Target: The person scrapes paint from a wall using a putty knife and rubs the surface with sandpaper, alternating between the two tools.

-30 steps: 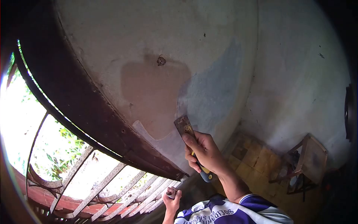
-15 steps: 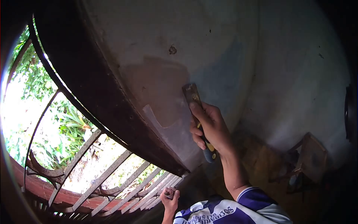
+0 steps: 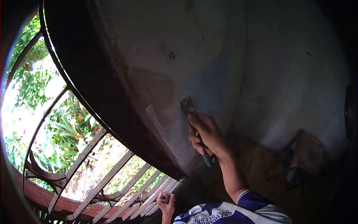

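My right hand [image 3: 209, 136] is wrapped around a scraper [image 3: 188, 106] with a dark blue and yellow handle, thumb pressed along its flat blade. The blade's end lies against or close to the wall [image 3: 209, 82], by the border of a brownish patch [image 3: 153, 89] and a bluish patch; exact contact is hard to tell. Low in the view, my left hand [image 3: 167, 206] is closed on a small brown rolled piece [image 3: 165, 198] whose kind I cannot make out. That hand is near the window bars, away from the wall patches.
A dark curved window frame [image 3: 112, 100] borders the wall on the left, with metal bars [image 3: 115, 175] and bright foliage beyond. At lower right, a wooden piece of furniture [image 3: 307, 149] stands by the wall. The wall has a small hole [image 3: 172, 55].
The scraper and my right hand have moved down along the wall. My left hand has turned and dropped slightly, still closed on the brown piece. The view has shifted a little.
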The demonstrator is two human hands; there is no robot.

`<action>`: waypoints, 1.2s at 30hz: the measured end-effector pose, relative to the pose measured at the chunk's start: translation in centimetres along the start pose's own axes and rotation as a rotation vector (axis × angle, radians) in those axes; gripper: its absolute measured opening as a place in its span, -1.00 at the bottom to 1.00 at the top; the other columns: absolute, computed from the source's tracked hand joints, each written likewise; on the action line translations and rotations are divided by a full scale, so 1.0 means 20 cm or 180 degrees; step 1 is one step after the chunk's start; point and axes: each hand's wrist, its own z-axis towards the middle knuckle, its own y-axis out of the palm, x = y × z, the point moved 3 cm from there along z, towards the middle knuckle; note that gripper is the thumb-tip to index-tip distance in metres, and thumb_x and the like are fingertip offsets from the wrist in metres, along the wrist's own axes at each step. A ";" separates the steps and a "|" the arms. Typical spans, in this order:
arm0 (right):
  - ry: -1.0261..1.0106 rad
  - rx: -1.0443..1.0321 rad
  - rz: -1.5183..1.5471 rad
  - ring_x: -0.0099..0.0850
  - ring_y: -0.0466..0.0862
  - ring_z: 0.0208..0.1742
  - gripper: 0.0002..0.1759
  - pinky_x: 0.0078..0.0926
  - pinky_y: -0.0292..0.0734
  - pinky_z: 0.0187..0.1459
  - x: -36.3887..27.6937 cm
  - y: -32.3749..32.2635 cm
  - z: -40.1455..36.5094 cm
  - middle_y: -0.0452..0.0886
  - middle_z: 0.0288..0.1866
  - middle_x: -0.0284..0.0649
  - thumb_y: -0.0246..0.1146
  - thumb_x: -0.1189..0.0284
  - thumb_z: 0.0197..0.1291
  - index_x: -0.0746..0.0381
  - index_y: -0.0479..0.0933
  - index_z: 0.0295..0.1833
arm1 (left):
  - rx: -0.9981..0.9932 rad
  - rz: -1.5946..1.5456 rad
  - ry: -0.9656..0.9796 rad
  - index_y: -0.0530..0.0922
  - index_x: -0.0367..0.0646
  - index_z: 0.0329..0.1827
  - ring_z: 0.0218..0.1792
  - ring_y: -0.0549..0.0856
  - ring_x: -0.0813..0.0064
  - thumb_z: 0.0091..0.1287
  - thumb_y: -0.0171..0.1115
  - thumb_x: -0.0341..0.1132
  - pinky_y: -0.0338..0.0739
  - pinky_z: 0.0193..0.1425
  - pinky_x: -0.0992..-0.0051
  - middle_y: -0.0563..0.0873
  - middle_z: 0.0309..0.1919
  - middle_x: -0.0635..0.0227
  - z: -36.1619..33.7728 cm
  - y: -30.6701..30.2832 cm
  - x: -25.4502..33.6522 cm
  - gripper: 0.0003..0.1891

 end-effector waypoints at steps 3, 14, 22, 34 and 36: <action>-0.0053 0.0089 0.0035 -0.63 0.35 -0.80 -0.52 -0.60 0.24 -0.78 -0.07 0.01 0.02 0.29 -0.66 -0.43 0.08 0.02 0.53 0.18 0.31 -0.33 | -0.0032 -0.0027 0.0053 0.28 -0.10 -0.42 -0.58 0.51 0.65 0.25 0.31 -0.61 0.38 -0.52 0.64 0.56 -0.50 0.35 0.00 0.00 0.03 -0.66; -0.0346 0.0210 0.0080 -0.62 0.35 -0.82 -0.50 -0.61 0.23 -0.79 -0.12 0.04 0.03 0.28 -0.68 -0.43 0.13 0.00 0.49 0.18 0.31 -0.36 | -0.0074 -0.0070 0.0079 0.29 -0.10 -0.42 -0.56 0.54 0.65 0.26 0.31 -0.60 0.39 -0.51 0.63 0.57 -0.50 0.36 -0.01 -0.07 -0.01 -0.67; -0.0176 0.0292 -0.0037 -0.63 0.35 -0.80 -0.49 -0.60 0.23 -0.79 -0.09 0.04 0.01 0.28 -0.66 -0.43 0.09 0.00 0.51 0.19 0.30 -0.35 | -0.0014 -0.0078 0.0131 0.30 -0.11 -0.41 -0.57 0.53 0.64 0.27 0.31 -0.59 0.40 -0.52 0.64 0.57 -0.49 0.34 -0.01 -0.09 0.01 -0.69; -0.0142 0.0183 0.0029 -0.64 0.34 -0.80 -0.49 -0.60 0.23 -0.79 -0.16 0.03 0.03 0.26 -0.67 -0.46 0.08 0.00 0.51 0.17 0.30 -0.38 | -0.0049 0.0065 0.0245 0.34 -0.12 -0.38 -0.57 0.54 0.65 0.29 0.33 -0.54 0.40 -0.53 0.63 0.60 -0.47 0.34 0.01 -0.11 -0.02 -0.72; -0.0172 0.0203 0.0078 -0.64 0.35 -0.80 -0.49 -0.60 0.23 -0.79 -0.19 0.03 0.04 0.26 -0.67 -0.46 0.09 -0.01 0.51 0.17 0.30 -0.38 | -0.0019 -0.0044 0.0206 0.34 -0.11 -0.38 -0.56 0.55 0.64 0.28 0.34 -0.55 0.42 -0.50 0.62 0.60 -0.47 0.34 0.01 -0.10 -0.03 -0.71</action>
